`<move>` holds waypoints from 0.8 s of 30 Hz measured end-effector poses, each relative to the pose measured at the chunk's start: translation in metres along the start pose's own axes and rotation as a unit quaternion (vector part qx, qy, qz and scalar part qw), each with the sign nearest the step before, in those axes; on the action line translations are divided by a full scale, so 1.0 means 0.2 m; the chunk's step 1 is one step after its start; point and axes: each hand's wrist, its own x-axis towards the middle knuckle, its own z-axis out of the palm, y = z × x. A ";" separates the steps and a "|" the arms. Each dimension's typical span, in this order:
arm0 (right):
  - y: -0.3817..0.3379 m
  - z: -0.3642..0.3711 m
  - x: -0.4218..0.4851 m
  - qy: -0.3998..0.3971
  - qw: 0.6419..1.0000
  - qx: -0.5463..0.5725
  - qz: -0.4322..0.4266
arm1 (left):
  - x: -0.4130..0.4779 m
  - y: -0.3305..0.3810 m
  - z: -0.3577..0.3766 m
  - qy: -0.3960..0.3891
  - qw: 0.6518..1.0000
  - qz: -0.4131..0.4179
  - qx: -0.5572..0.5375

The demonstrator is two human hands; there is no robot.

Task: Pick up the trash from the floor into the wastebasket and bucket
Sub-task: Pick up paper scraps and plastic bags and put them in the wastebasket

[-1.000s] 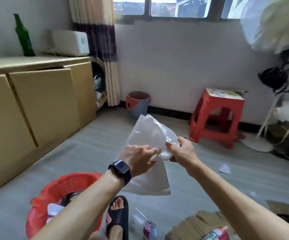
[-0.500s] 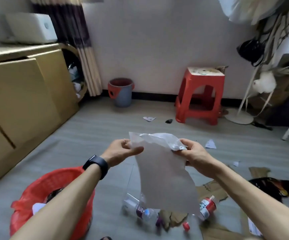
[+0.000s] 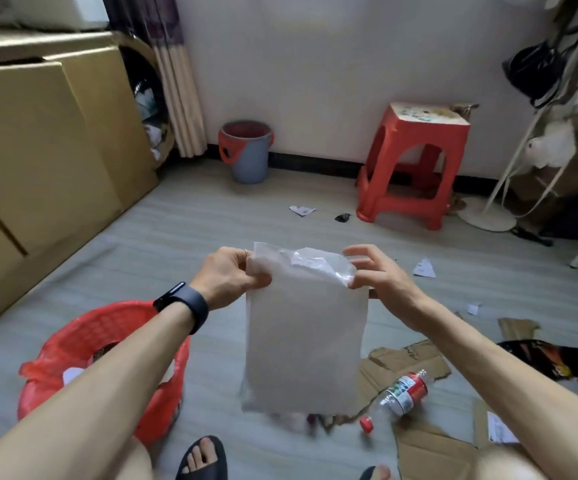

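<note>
Fingers (image 3: 258,278) of the left hand (image 3: 227,277) and of the right hand (image 3: 381,275) pinch the top corners of a clear plastic bag (image 3: 304,341), which hangs flat between them above the grey floor (image 3: 194,230).

Beyond the fingers, against the white wall, stand a grey bucket (image 3: 247,157) with a red rim and a red stool (image 3: 415,161). A tan cabinet (image 3: 38,150) runs along the wall left of the fingers. Below the left fingers, under the forearm, sits the red wastebasket (image 3: 83,337) with trash inside. Below the right fingers a plastic bottle (image 3: 401,393) lies on torn cardboard (image 3: 415,355), a red cap (image 3: 366,424) just beside it. Paper scraps (image 3: 302,210) lie farther out on the floor.

Both forearms reach forward, hands level and apart by the bag's width. The left wrist wears a dark watch (image 3: 185,304).

The left fingers are curled tight, thumb pressed over the bag's upper left corner. On the right, thumb and one finger nip the crumpled upper right corner, while the other fingers fan loosely above it.
</note>
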 end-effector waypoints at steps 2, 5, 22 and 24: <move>0.00 0.03 0.00 0.021 0.999 -0.032 0.007 | 0.00 0.02 0.02 0.004 1.000 0.001 0.019; 0.06 0.05 0.03 0.105 0.974 -0.199 0.010 | -0.01 0.06 0.04 -0.007 1.000 0.007 0.015; 0.06 -0.07 0.07 -0.026 0.984 0.103 0.139 | 0.00 -0.01 -0.03 0.014 0.999 -0.020 -0.037; 0.06 -0.06 0.08 -0.011 0.980 0.147 0.136 | 0.00 0.00 -0.03 -0.008 0.995 -0.033 -0.089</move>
